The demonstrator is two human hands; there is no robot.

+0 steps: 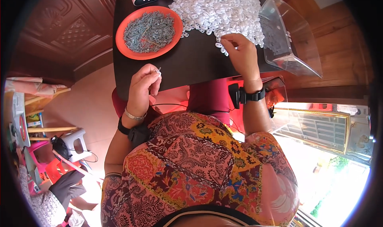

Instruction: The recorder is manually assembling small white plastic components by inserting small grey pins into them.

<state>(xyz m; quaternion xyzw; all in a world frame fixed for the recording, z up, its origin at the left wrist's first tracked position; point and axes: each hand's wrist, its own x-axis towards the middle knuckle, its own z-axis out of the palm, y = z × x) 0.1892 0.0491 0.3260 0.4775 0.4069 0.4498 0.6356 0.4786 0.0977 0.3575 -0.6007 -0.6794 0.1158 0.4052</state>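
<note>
Orange-red plate (124,47) piled with grey-blue pieces (149,31), white plastic pieces (217,7) heaped on the dark brown table (191,63), clear bin (295,47) alongside, black wrist straps (255,95), and a paisley shirt (191,167) in red, yellow, maroon.

To the right of your right hand (238,51), nearly touching it, stands a clear plastic container (293,39), box-shaped, tilted, colourless, with small white pieces showing through its wall. Far to the left of your left hand (143,87), at the picture's edge, lies a flat printed card or package (18,119), pale with a red patch; its kind cannot be told. Just below it sits a small green and yellow packet (35,117). No screen or sign is in view.
</note>
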